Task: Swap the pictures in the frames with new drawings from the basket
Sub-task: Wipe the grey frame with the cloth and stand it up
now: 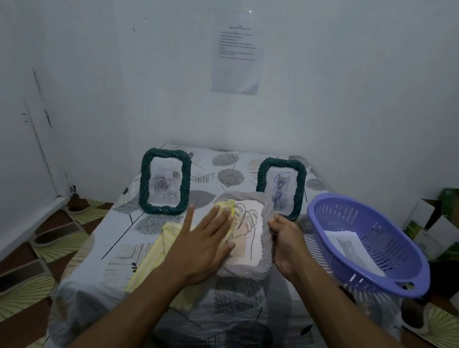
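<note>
Surface: small table [120, 250] with a leaf-print cloth, in a white corner.
Grey frame [264, 250]: lies at the table's middle and shows a leaf drawing [246, 220].
Left hand [202, 244]: flat, fingers spread, presses a yellow cloth [156, 251] on the frame's glass.
Right hand [286, 241]: fingers closed on the frame's right edge.
Green frames: one back left [165, 181], one back right [281, 187], both upright.
Basket [367, 243]: purple, at the right, a paper drawing [347, 244] inside.

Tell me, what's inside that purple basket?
The purple basket holds a sheet of white paper with a faint drawing on it. Whether more sheets lie beneath it cannot be seen, and the basket's near wall hides part of the bottom.
</note>
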Demonstrator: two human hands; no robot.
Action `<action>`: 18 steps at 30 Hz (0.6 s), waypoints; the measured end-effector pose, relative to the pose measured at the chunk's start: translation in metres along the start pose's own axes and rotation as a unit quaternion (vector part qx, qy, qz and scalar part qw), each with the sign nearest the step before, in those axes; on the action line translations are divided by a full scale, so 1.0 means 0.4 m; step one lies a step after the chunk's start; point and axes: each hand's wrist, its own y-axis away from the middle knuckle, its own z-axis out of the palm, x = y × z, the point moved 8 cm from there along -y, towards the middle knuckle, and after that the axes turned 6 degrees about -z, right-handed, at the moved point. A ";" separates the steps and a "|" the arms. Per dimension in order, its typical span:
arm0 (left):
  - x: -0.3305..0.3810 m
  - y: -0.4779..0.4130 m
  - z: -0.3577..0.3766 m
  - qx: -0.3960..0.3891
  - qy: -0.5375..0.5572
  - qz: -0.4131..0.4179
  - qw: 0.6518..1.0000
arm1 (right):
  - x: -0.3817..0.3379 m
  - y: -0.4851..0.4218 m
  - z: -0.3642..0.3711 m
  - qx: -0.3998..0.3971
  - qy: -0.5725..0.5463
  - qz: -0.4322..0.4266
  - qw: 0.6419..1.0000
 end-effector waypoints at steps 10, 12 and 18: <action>0.023 0.059 0.040 0.002 -0.026 0.030 0.999 | -0.021 -0.007 -0.023 0.005 0.018 -0.019 1.000; 0.004 0.038 0.028 0.010 -0.035 0.003 0.999 | -0.006 0.000 -0.018 -0.003 0.024 -0.015 1.000; 0.002 -0.007 0.020 -0.011 0.003 0.007 1.000 | -0.008 0.000 -0.008 -0.007 0.008 -0.015 1.000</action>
